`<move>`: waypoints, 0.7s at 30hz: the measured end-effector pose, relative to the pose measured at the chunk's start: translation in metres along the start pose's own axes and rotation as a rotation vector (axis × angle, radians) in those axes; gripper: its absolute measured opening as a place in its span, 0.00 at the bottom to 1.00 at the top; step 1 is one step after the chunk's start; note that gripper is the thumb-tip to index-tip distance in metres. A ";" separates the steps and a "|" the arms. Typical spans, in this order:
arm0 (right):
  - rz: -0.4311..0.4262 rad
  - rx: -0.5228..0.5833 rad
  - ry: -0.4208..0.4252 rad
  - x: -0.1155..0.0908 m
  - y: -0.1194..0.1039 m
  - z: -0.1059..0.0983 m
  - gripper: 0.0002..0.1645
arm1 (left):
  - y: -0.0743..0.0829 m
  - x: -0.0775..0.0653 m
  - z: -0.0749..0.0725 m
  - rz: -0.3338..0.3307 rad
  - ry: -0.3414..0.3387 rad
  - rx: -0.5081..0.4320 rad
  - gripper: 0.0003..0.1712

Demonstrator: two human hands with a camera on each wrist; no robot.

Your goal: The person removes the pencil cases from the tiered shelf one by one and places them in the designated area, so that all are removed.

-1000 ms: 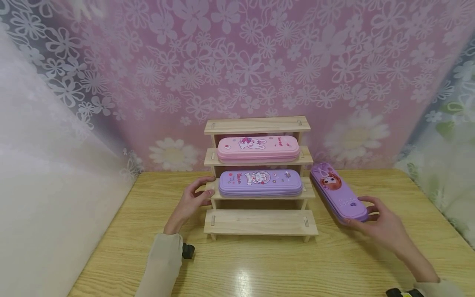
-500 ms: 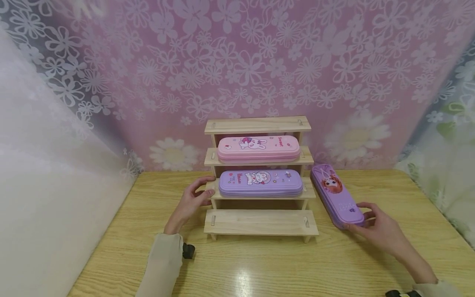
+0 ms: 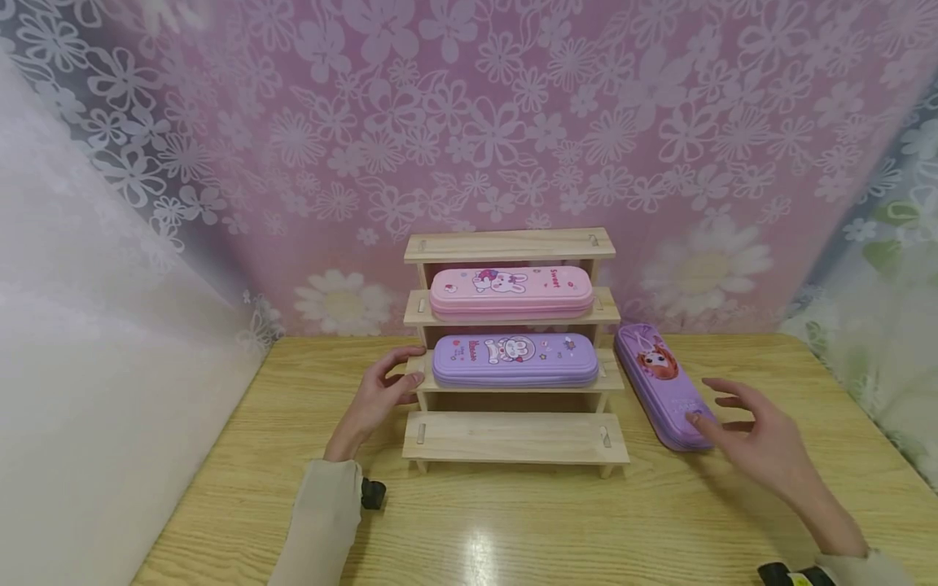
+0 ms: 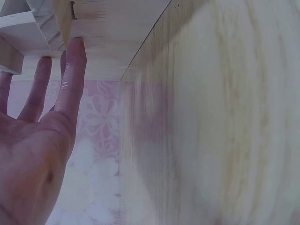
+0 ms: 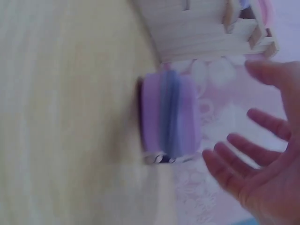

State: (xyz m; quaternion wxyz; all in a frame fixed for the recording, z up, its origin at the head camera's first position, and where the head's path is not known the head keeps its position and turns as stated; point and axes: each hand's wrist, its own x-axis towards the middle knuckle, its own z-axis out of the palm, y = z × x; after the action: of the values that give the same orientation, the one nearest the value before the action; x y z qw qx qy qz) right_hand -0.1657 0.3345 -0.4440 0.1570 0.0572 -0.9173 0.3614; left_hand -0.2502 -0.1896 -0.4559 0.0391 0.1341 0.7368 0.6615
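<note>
A stepped wooden display rack [image 3: 513, 439] stands on the table. My left hand [image 3: 383, 387] holds the left end of one of its lower shelves, thumb at the front and fingers farther back. A pink pencil case [image 3: 510, 291] with a rabbit print lies on a middle shelf, and a lilac pencil case [image 3: 515, 359] on the shelf below it. Right of the rack, a purple pencil case [image 3: 663, 391] with a red-haired doll print lies slantwise on the table. My right hand [image 3: 762, 439] hovers by its near end, fingers spread, holding nothing; the right wrist view shows a gap between them.
The wooden table [image 3: 469, 521] backs onto a pink flowered curtain [image 3: 469, 122]. A whitish sheet [image 3: 110, 366] hangs along the left side. The rack's top shelf [image 3: 509, 244] and bottom shelf are bare.
The right hand has swung the purple pencil case's near end slightly left and toward the person, then let go and opened. The left hand and rack have stayed put.
</note>
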 end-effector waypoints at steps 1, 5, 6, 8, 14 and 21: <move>-0.019 0.034 0.017 0.002 -0.002 0.000 0.33 | 0.000 0.000 0.000 -0.002 0.003 0.001 0.24; -0.098 0.103 0.056 0.008 -0.012 0.003 0.33 | 0.000 -0.001 0.001 -0.009 0.012 0.002 0.24; -0.116 0.108 0.056 0.010 -0.014 0.003 0.33 | 0.000 -0.001 0.001 -0.011 0.014 0.002 0.24; -0.135 0.121 0.051 0.012 -0.020 0.004 0.32 | 0.000 -0.001 0.001 -0.016 0.017 0.002 0.24; -0.174 0.171 0.034 0.021 -0.036 0.010 0.31 | 0.003 -0.001 0.003 -0.014 0.026 -0.007 0.24; -0.274 0.249 0.027 0.037 -0.055 0.021 0.31 | 0.005 -0.002 0.003 -0.008 0.028 0.003 0.25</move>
State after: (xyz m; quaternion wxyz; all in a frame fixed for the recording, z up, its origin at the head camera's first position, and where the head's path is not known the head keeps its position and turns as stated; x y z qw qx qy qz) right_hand -0.1935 0.2802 -0.4109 0.2085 0.1959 -0.8469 0.4483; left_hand -0.2471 -0.1866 -0.4520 0.0311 0.1220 0.7387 0.6621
